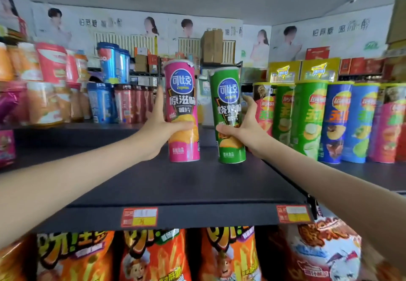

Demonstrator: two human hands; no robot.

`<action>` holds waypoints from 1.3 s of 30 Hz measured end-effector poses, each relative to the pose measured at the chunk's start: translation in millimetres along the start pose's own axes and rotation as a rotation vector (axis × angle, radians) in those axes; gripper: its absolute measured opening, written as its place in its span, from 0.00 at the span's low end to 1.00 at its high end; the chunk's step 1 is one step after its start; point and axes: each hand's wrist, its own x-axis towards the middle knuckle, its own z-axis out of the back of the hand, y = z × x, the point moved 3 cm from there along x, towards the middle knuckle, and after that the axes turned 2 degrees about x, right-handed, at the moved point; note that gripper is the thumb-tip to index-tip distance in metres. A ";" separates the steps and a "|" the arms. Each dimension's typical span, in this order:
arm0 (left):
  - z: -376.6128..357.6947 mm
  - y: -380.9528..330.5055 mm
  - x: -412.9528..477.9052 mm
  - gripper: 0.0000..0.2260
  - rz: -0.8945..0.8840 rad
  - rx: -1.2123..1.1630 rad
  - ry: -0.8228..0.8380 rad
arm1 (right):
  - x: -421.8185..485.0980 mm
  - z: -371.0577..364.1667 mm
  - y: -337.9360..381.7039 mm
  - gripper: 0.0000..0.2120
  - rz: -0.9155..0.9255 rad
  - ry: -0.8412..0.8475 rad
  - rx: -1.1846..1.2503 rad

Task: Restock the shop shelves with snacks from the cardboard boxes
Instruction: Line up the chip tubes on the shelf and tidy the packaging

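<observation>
On shelf, hands grip two tubes

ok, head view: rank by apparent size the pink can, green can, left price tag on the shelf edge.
1. pink can and green can: near alike, pink looks slightly taller; not ranking them.
2. left price tag: smallest, though nearest the camera.
</observation>
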 end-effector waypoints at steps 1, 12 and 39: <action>-3.7 6.4 4.3 0.51 0.004 0.008 0.000 | 3.0 2.8 -7.4 0.48 -0.002 0.006 -0.017; -41.4 35.7 33.1 0.50 0.013 0.024 -0.039 | 14.6 19.8 -45.6 0.61 0.095 0.040 -0.258; -34.2 43.7 36.8 0.51 0.137 0.513 0.010 | 37.3 17.8 -67.5 0.58 -0.020 0.070 -0.366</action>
